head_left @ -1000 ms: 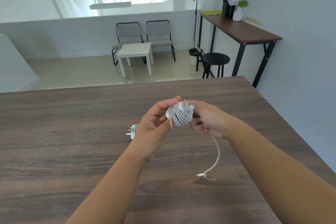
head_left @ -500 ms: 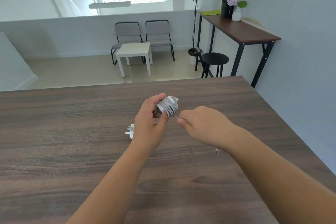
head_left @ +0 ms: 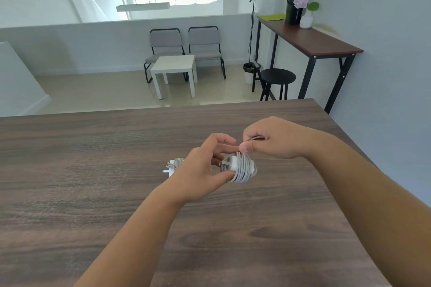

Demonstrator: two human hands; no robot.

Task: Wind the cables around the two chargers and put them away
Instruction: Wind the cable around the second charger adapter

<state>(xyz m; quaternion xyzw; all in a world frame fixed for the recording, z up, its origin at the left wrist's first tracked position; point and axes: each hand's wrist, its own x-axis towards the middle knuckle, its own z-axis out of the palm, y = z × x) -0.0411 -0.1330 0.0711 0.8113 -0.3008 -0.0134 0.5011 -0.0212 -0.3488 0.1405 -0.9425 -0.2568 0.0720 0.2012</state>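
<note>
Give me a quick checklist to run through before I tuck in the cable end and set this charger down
1. Charger held firmly: ok, left hand grips it, thumb under the coil.
2. Cable wound round it: ok, the loops sit tight.
3. Loose end under control: ok, right hand pinches it just above the coil.
4. Connector tip visible: cannot tell, hidden in the fingers.
5. Second charger finished: ok, it lies wound on the table, behind the left hand.
6. Storage place in sight: not ok, none visible.
</note>
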